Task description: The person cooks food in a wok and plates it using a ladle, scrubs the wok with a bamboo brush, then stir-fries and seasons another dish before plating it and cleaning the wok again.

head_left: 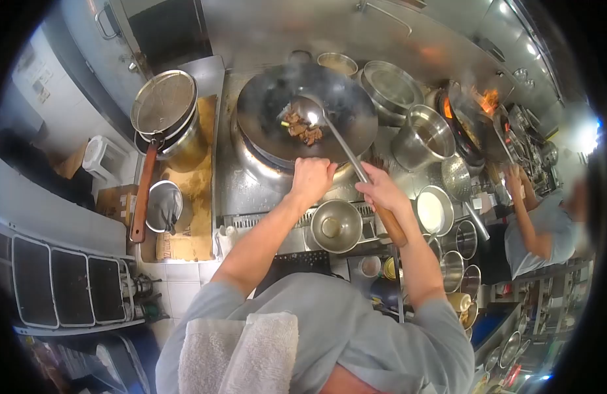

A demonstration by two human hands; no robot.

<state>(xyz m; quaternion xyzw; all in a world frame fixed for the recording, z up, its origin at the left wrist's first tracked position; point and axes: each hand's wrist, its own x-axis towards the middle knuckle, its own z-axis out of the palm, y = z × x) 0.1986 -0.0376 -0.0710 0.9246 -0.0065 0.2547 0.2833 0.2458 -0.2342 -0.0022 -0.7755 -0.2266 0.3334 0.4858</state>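
A large dark wok point(346, 125) sits on the burner in front of me, with browned meat pieces point(303, 130) and a bit of green in its middle. My left hand point(312, 178) is closed on the wok's near rim; the exact part under the fingers is hidden. With my right hand point(384, 190) I grip a ladle point(343, 142) by its long handle, whose wooden end runs back beneath my forearm. The ladle's round bowl rests in the wok beside the meat.
Left of the wok, a wooden-handled strainer point(164, 102) lies over a pot. A steel bowl point(336, 226) stands close before me. Steel pots point(423, 138) and a container of white contents point(434, 210) are to the right. Flames point(488, 102) rise near a co-worker point(540, 230).
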